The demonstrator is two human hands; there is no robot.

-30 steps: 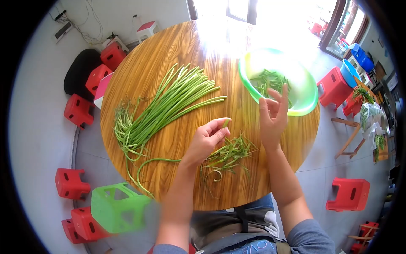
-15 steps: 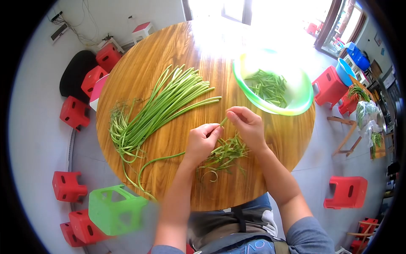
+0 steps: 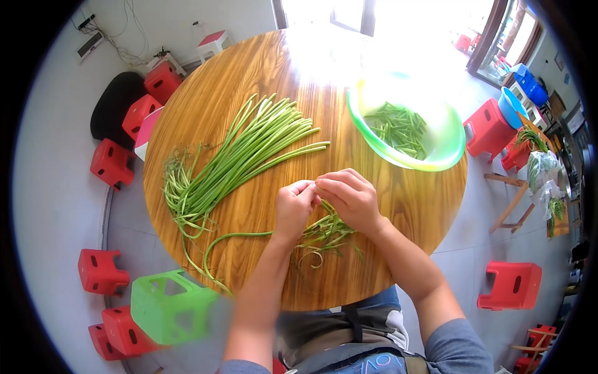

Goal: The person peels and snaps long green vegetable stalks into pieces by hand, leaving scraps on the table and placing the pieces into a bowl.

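Observation:
My left hand (image 3: 294,210) is closed on a long garlic scape (image 3: 240,235), whose thin end trails left across the table and curls down to its near edge. My right hand (image 3: 350,198) meets it, fingertips pinched at the upper end of the same scape; the fingers hide that end. Under and beside my hands is a loose heap of green peelings and trimmings (image 3: 327,235). To the left rests a thick bundle of garlic scapes (image 3: 255,146), cut ends pointing up and right. A green-rimmed bowl (image 3: 430,164) at the right holds short cut pieces (image 3: 398,128).
Everything lies on a round wooden table (image 3: 367,274). A green stool (image 3: 168,311) and red stools (image 3: 103,272) stand at the left, another red stool (image 3: 509,285) at the right. More greens in plastic (image 3: 545,171) sit on a side table at far right.
My right hand has moved left and slightly down, from apart to touching my left hand. The short stem end seen between the hands is now covered by fingers.

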